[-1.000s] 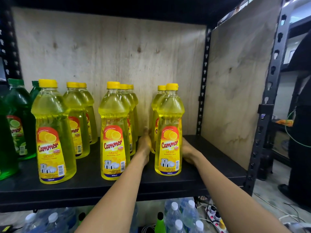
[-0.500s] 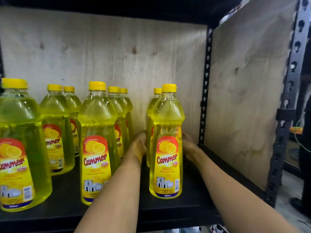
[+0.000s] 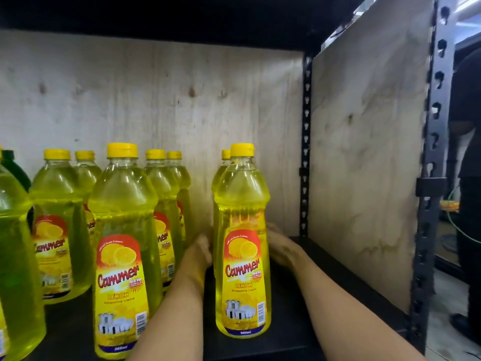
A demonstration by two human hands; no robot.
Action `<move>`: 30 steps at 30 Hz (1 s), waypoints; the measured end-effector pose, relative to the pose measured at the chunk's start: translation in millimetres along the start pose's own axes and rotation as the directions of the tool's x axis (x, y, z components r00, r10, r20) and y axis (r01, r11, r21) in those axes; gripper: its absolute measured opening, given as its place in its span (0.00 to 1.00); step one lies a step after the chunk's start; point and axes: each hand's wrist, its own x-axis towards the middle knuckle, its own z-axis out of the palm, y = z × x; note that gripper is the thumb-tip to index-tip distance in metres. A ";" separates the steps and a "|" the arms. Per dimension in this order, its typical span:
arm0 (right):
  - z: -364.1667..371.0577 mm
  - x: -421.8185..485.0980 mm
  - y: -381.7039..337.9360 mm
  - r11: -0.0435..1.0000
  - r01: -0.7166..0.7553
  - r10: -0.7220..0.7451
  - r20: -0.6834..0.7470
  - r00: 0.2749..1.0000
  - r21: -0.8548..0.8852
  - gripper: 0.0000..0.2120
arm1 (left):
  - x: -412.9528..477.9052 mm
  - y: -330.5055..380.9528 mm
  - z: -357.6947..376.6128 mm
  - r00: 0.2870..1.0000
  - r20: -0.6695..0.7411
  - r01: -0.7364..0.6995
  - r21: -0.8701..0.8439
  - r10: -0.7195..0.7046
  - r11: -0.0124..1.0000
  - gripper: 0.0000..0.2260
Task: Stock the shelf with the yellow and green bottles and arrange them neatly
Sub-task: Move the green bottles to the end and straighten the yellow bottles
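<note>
Yellow Cammer lemon bottles stand in columns on the black shelf (image 3: 289, 332). In the right column, a front yellow bottle (image 3: 242, 259) stands before a rear yellow bottle (image 3: 220, 183). My left hand (image 3: 200, 250) and my right hand (image 3: 282, 247) reach past the front bottle and press on either side of the rear one, with the fingertips hidden behind the front bottle. Further left stand the middle column's front bottle (image 3: 122, 246) and more yellow bottles (image 3: 56, 225). A dark green bottle (image 3: 14, 166) peeks out at the far left.
A plywood back panel (image 3: 161, 100) and side panel (image 3: 364, 152) close off the shelf. The metal upright (image 3: 432, 178) marks the right front corner. Bare shelf lies to the right of the right column. A person in dark clothes (image 3: 468, 152) stands beyond the rack.
The view has moved closer and to the right, so the green bottles on the left are nearly out of sight. Both hands stay around the rear bottle of the right column, a little deeper in.
</note>
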 end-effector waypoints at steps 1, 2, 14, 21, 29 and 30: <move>-0.6 3.0 3.3 0.998 -0.011 0.009 -0.032 0.999 -0.058 0.11 | 3.6 -1.2 1.8 1.000 -0.001 -0.029 0.001 0.029 1.000 0.17; -1.3 3.4 4.6 0.998 -0.012 0.009 -0.045 0.999 -0.063 0.10 | 3.0 -0.5 2.0 0.999 0.019 -0.043 0.012 0.042 0.999 0.17; 3.3 29.0 23.7 1.000 -0.023 0.022 -0.082 0.996 -0.016 0.33 | -27.3 -5.4 0.2 0.987 0.082 -0.147 0.091 0.140 0.985 0.18; -2.8 38.0 32.6 0.998 -0.043 0.044 -0.008 0.999 0.036 0.29 | -42.8 -7.8 5.5 0.980 0.134 -0.156 0.078 0.145 0.985 0.18; 1.9 42.9 41.5 0.998 0.049 -0.053 -0.095 0.994 -0.049 0.24 | -52.8 -12.8 9.0 0.972 0.121 -0.211 0.097 0.199 0.973 0.18; 1.3 42.7 40.2 1.000 0.025 -0.025 -0.078 0.997 -0.008 0.25 | -48.5 -11.8 7.0 0.980 0.107 -0.177 0.074 0.169 0.981 0.18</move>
